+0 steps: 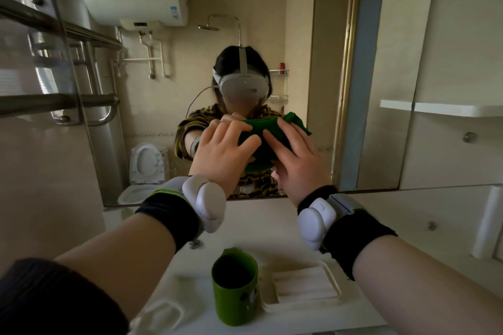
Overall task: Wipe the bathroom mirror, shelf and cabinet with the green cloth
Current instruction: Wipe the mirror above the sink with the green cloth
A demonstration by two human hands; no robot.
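Both hands up at mirror (168, 106); I've got green cloth (265, 141) bunched betw. them, pressed on or just off the glass, can't tell which; left hand (223, 149) fingers curled over cloth's left end, right hand (295, 155) fingers clamped on its right side, a loose corner poking out upper right.

Progress, my read: early; cloth sits at lower centre of mirror, no wipe streaks or wet marks visible on glass, so can't say how much is done; white shelf (446, 109) and cabinet (449, 62) at right look untouched; both still to do.

On surface (196, 277) below: green cup (235, 285), soap dish (304, 284) just beside it.

Writing: water heater (136, 3) (reflected) has small blue label, too small to read; cup has dark print, illegible; no brands readable.
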